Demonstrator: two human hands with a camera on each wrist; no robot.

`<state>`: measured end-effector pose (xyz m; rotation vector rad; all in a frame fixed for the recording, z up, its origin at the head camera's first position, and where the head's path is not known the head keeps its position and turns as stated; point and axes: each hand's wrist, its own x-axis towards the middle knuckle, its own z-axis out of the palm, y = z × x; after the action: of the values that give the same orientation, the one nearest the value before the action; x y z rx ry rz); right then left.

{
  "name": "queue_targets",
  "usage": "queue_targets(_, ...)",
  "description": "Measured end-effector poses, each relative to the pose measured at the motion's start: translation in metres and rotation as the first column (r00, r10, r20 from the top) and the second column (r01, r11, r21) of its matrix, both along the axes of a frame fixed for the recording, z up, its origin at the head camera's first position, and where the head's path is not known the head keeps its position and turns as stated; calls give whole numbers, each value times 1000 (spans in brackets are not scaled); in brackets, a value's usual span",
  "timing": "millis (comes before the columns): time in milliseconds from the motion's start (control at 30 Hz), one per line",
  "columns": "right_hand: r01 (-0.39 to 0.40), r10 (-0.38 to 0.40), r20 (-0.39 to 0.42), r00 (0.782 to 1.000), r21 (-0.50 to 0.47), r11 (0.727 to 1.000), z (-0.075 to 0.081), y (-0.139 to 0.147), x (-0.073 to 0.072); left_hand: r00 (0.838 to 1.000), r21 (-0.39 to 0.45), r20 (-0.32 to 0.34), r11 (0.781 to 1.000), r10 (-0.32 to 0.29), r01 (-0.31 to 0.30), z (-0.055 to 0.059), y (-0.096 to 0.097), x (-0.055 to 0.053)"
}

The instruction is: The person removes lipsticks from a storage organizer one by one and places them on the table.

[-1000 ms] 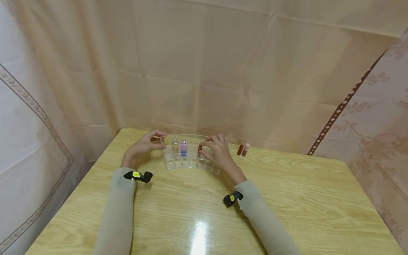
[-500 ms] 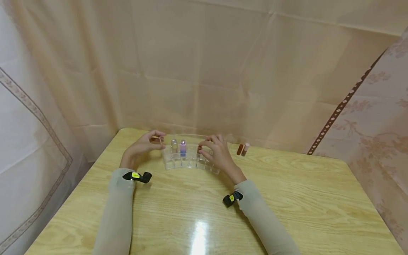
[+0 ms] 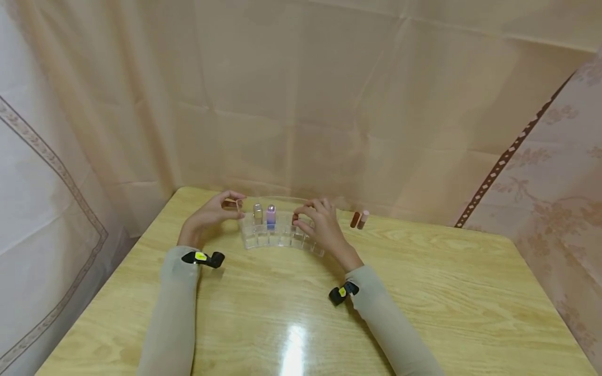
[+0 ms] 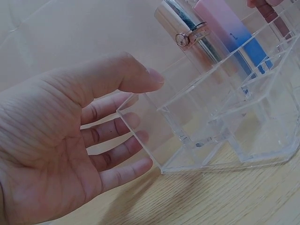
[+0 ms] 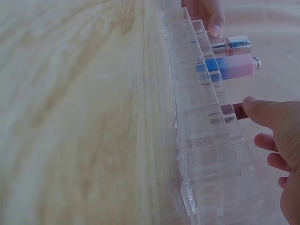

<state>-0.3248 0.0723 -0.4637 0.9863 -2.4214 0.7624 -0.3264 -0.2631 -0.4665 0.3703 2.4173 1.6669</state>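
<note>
A clear acrylic lipstick organizer with stepped compartments stands near the table's back edge. My left hand grips its left end; in the left wrist view the thumb lies at the upper edge and the fingers show behind the end panel. My right hand pinches a dark reddish-brown lipstick, whose lower end sits in a back-row compartment right of the middle. Left of it, a silver-capped lipstick and a pink-and-blue lipstick stand upright in the back row. My right fingers partly hide the organizer's right end.
Just right of the organizer on the wooden table are a reddish-brown tube and a pink-capped tube, side by side. A beige curtain hangs close behind the table's back edge.
</note>
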Motion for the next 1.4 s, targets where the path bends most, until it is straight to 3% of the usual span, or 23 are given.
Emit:
queue_targets(567,14,-13,60,998,-26,1000,4,-1,7,1000,-13,-12,1000,-16,16,3,1,1)
queue_targets(767,26,-26,25,999,-18,999,4,-2,4,1000,0,-13,1000,-1,1,5,2,-1)
queue_targets(1000,36,-37,43,998,11,999,1,-2,5,1000,0,14,1000,3,-3,1,1,1)
queue_targets(1400,32,-32,42,999,1,999,0,-2,6,1000,4,1,1000,-7,7,0,1,1)
